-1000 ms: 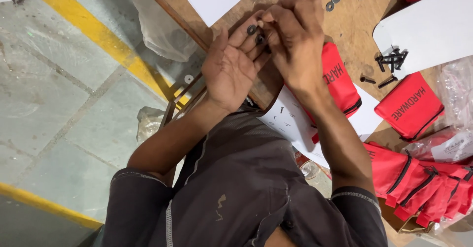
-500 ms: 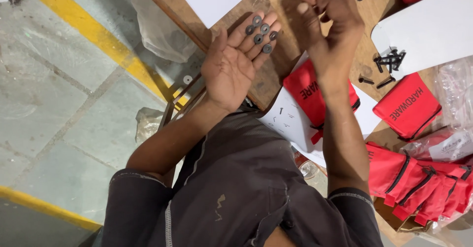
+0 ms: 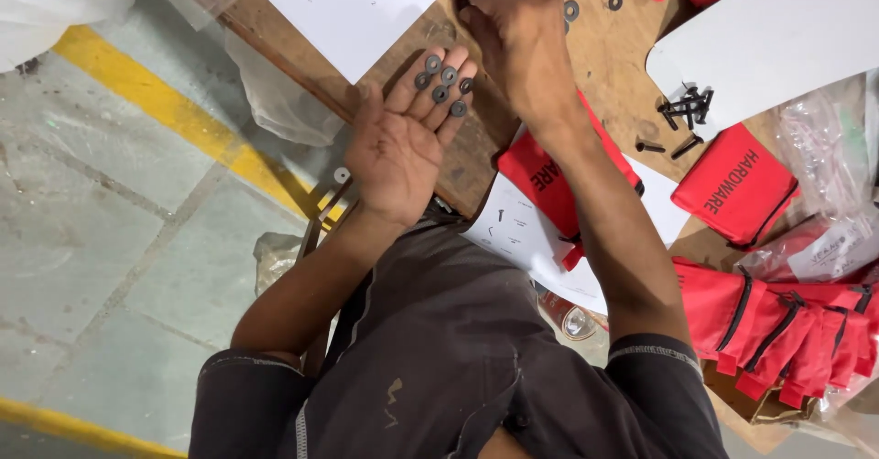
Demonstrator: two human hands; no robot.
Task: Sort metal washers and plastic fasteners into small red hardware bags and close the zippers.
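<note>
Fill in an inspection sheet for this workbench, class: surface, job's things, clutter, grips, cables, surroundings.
Surface: wooden bench, bare patch between paper sheets.
Job's things: dark washers lying on the open left hand; loose washers on the bench.
Clutter: black screws, red pouches, white paper sheet, plastic bags.
Grips: right hand pinched at the bench, contents hidden.
Cables: nothing seen.
Surroundings: concrete floor, yellow line.

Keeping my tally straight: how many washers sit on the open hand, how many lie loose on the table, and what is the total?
Dark washers on the fingers of the left hand: 6
Loose washers on the wooden table beside the right hand: 2
Total: 8
</note>
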